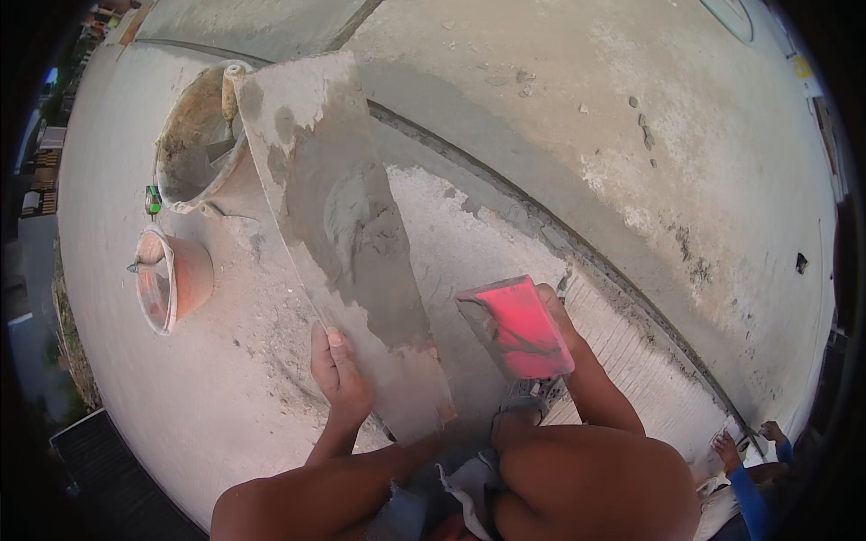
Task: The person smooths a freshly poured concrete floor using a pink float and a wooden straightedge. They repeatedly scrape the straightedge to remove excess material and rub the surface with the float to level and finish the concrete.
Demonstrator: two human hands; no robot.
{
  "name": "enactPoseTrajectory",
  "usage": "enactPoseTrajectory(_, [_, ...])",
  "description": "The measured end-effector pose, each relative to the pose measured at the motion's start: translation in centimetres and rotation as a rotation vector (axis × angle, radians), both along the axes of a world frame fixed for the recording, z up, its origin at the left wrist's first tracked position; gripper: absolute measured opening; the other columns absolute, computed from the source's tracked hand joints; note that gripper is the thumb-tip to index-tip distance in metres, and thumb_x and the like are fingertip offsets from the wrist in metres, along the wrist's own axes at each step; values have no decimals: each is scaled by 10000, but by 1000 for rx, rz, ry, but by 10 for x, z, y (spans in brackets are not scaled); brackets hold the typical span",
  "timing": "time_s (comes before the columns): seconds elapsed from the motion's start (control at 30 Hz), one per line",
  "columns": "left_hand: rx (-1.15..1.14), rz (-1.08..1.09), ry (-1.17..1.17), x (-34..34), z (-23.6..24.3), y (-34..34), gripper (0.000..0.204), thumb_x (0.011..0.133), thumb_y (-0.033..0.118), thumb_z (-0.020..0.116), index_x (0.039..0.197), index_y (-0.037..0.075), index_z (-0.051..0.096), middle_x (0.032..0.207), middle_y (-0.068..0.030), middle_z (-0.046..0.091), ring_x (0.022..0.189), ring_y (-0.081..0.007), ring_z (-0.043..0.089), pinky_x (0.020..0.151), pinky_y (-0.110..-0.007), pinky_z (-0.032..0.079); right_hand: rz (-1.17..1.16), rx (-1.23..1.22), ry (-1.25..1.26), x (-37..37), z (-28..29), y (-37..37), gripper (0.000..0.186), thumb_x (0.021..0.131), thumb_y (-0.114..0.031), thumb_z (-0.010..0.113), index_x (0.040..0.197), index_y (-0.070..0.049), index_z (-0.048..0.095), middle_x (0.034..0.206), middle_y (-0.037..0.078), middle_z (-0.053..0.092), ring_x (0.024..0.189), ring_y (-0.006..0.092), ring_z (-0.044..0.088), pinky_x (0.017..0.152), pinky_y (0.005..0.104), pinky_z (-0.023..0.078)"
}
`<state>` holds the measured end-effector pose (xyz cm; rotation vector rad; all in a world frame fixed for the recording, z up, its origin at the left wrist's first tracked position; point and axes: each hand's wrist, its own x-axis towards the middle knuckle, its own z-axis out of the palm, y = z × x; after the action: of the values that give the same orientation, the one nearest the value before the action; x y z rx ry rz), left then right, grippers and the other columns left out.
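My left hand (341,370) grips the left edge of a long flat board (397,388), thumb on its upper face. The board tilts up and away from my knees. Wet grey mortar (365,221) is smeared across its middle, with a thicker lump there. To its right, my right hand (557,311) holds a pink plastic float (523,326), its fingers mostly hidden behind the plate. Grey mortar clings along the float's left edge. A gap separates float and board.
Beyond the board's left side stands a large mortar-stained bucket (203,185), with a roller-like handle (232,95) at its rim. Nearer is a small orange bucket (194,275); a green tool (152,200) lies between them. A groove (541,212) crosses the concrete diagonally. Another person's hand (726,449) shows lower right.
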<state>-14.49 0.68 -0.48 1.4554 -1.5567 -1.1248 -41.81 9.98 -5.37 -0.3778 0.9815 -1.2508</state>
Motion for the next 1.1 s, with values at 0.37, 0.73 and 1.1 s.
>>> enactPoseTrajectory(0.37, [-4,-18,-19,14,-2,8,301,1130,287,406,1054,28,539,838,55,461,741,-29,395,644,-212,328,-258,101,690,-57,-41,42,367,1085,-276,567,1200,31,733,892,39,674,800,104,567,708,290,467])
enactPoseTrajectory(0.73, [270,-70,118,-14,18,-13,361,1123,287,440,1273,0,600,1040,-37,650,928,-102,570,838,-283,483,-94,-938,1392,24,47,-88,591,705,-208,897,1229,6,728,1022,112,581,769,233,589,602,315,507])
enactPoseTrajectory(1.1, [220,5,149,-15,18,-15,330,1132,286,443,1137,10,624,856,83,506,762,-18,391,673,-207,342,257,-729,1537,-17,33,-29,462,846,-278,801,1193,18,726,963,143,613,768,260,620,622,355,518])
